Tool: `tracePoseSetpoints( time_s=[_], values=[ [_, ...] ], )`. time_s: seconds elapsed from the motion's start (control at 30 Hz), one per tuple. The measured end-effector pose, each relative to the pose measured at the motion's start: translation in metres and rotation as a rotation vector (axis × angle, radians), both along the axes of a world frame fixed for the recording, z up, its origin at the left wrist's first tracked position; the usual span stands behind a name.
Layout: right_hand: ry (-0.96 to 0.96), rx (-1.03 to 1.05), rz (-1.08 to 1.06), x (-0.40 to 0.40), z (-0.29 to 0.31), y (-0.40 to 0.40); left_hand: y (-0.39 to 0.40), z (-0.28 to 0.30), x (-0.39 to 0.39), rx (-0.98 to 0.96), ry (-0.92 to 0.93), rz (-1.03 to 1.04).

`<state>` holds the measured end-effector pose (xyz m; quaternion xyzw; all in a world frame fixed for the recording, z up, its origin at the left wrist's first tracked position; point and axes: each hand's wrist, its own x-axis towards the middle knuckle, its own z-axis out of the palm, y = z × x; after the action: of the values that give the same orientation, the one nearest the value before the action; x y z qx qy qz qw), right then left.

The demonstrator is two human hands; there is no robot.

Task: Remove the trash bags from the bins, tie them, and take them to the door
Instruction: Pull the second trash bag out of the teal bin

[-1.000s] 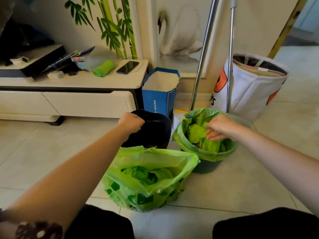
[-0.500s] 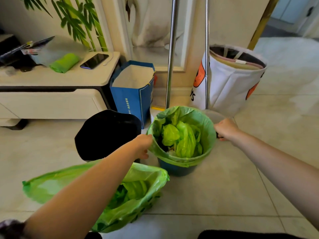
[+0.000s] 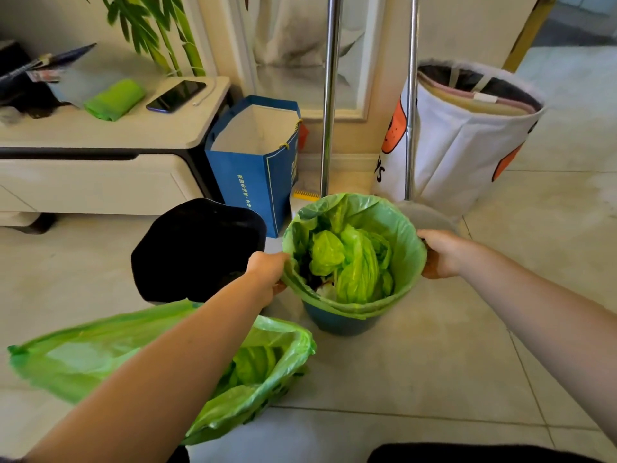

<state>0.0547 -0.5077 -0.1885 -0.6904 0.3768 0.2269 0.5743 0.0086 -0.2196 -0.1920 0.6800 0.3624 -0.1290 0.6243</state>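
A blue bin (image 3: 340, 324) stands on the tiled floor, lined with a green trash bag (image 3: 402, 242) that folds over its rim and holds crumpled green plastic. My left hand (image 3: 267, 274) grips the bag's rim on the left side. My right hand (image 3: 442, 253) grips the rim on the right side. A second green trash bag (image 3: 76, 365), open and untied, lies on the floor at the lower left, partly hidden by my left forearm. An empty black bin (image 3: 197, 248) stands left of the blue one.
A blue paper bag (image 3: 257, 168) stands against the wall behind the bins. Two metal poles (image 3: 329, 95) lean there, beside a white fabric basket (image 3: 467, 138). A low white cabinet (image 3: 93, 182) at left carries a phone (image 3: 176, 96) and a green roll.
My left hand left the black bin and took the green bag's left rim. My right hand came out of the bag and moved to its right rim. The view shifted right.
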Motion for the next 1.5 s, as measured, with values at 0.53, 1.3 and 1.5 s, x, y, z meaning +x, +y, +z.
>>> tracePoseSetpoints(
  time_s=[0.53, 1.3, 1.5],
  values=[
    [-0.577, -0.689, 0.24, 0.007, 0.049, 0.021, -0.01, 0.039, 0.014, 0.155, -0.305, -0.049],
    [-0.391, -0.957, 0.573, -0.02, 0.055, -0.007, 0.05, 0.052, -0.013, 0.129, -0.017, -0.025],
    [-0.392, -1.067, 0.727, -0.024, 0.057, 0.001, 0.04, 0.062, -0.019, 0.246, -0.054, -0.261]
  ],
)
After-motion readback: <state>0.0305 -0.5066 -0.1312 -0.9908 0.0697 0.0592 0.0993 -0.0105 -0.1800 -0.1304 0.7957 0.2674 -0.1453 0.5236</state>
